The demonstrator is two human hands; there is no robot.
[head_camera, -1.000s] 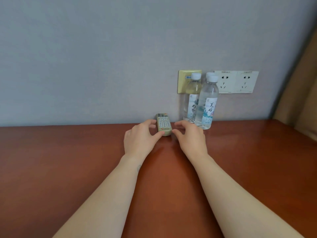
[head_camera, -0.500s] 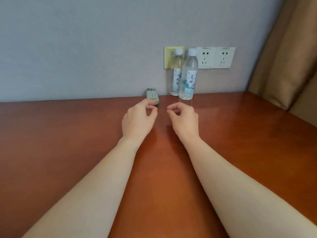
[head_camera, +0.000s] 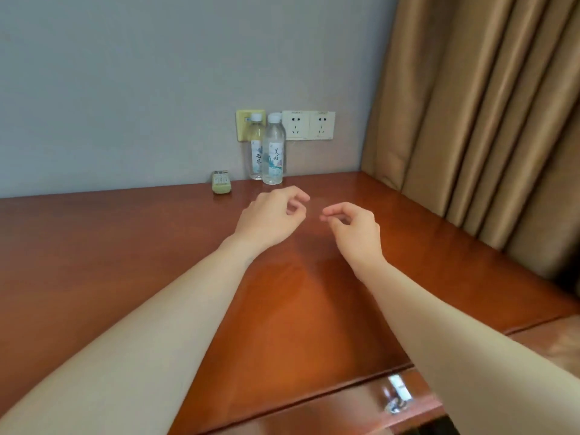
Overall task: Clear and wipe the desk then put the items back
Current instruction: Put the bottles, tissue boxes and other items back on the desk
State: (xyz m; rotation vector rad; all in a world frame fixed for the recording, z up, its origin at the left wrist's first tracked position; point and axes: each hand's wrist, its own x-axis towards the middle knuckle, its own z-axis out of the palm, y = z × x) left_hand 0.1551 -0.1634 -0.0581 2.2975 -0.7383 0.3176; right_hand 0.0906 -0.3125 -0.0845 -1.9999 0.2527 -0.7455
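Note:
A small pale green remote control (head_camera: 222,185) lies on the reddish-brown wooden desk (head_camera: 94,252) close to the wall. Two clear water bottles stand right of it: one (head_camera: 274,150) in front, the other (head_camera: 257,147) behind it against the wall. My left hand (head_camera: 270,216) hovers over the desk in front of the bottles, fingers loosely curled, holding nothing. My right hand (head_camera: 352,229) hangs beside it, also loosely curled and holding nothing. Neither hand touches the remote or the bottles.
Wall sockets (head_camera: 309,124) and a yellowish wall plate (head_camera: 243,122) sit on the grey wall behind the bottles. Tan curtains (head_camera: 486,120) hang along the desk's right side. A drawer with a metal handle (head_camera: 397,395) shows at the front right.
Both hands let go of the remote and drew back from it toward me and to the right. The view swung right, bringing the curtains and the drawer into sight.

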